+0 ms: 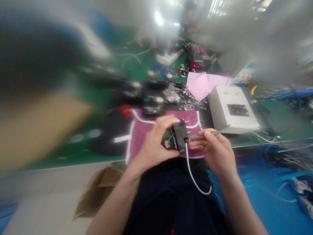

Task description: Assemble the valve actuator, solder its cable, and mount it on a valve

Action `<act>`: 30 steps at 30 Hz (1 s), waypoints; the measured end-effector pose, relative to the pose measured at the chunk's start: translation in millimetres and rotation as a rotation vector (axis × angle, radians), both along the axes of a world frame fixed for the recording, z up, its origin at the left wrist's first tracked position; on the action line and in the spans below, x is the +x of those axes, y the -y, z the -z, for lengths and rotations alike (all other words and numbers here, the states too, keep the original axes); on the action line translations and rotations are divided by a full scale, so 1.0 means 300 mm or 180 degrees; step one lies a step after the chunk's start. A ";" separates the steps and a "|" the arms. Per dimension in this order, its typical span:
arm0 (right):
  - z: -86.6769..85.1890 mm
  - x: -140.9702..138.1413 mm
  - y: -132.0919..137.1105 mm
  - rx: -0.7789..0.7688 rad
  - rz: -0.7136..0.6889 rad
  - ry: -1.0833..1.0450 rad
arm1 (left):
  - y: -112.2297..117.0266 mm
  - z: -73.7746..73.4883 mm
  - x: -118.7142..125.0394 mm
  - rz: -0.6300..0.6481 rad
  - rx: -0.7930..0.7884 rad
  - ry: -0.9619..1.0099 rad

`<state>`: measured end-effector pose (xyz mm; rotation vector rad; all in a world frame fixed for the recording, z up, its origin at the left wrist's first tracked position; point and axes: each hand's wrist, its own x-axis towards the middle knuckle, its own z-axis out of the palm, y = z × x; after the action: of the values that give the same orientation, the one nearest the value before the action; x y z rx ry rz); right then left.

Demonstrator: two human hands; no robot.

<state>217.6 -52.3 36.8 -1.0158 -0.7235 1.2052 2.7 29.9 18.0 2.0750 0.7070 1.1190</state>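
Note:
My left hand [158, 140] is wrapped round a black electronic housing [180, 135], its back turned toward the right. Part of a green circuit board and thin wires shows between my fingers. Metal pins stick out of the housing's right side, and a white cable [190, 169] leaves its lower edge and hangs over my lap. Pinched in my right hand [217, 148] is a slim grey metal tool, like tweezers [197, 137], its tip touching the housing beside the cable's exit. Under both hands lies a purple cloth [139, 137] with white edging.
Small metal rings [190, 105] and pins lie behind the cloth, beside a clear plastic bag [171, 94]. Several black housings [153, 106] stand to the left. Pink paper [201, 86] and a white box [231, 111] are at the right. A cardboard box [97, 189] sits below the table edge.

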 end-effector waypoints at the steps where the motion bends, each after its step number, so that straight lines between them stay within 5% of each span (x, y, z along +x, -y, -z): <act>1: -0.004 -0.002 0.007 0.0039 0.0066 0.0008 | 0.001 0.000 -0.001 -0.0019 -0.0008 0.0016; 7: -0.031 -0.025 0.068 0.0302 0.0741 0.0813 | 0.006 -0.002 -0.004 -0.0098 -0.0174 0.0029; 12: -0.054 -0.068 0.123 0.0340 0.0789 0.2319 | 0.008 -0.003 0.001 -0.0193 -0.0214 0.0039; 18: -0.091 -0.096 0.126 0.0936 0.0853 0.3880 | 0.004 0.007 0.000 -0.0188 -0.0158 0.0083; 24: -0.100 -0.106 0.117 0.0822 0.0919 0.3717 | 0.000 0.005 -0.001 -0.0196 -0.0054 0.0070; 30: -0.058 -0.126 0.109 0.0580 0.0905 0.2282 | -0.007 0.005 0.004 -0.0131 -0.0034 0.0015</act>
<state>179.7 -85.2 54.3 -1.3536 -1.1702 0.4987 3.8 32.0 16.6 2.0567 0.7550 1.1399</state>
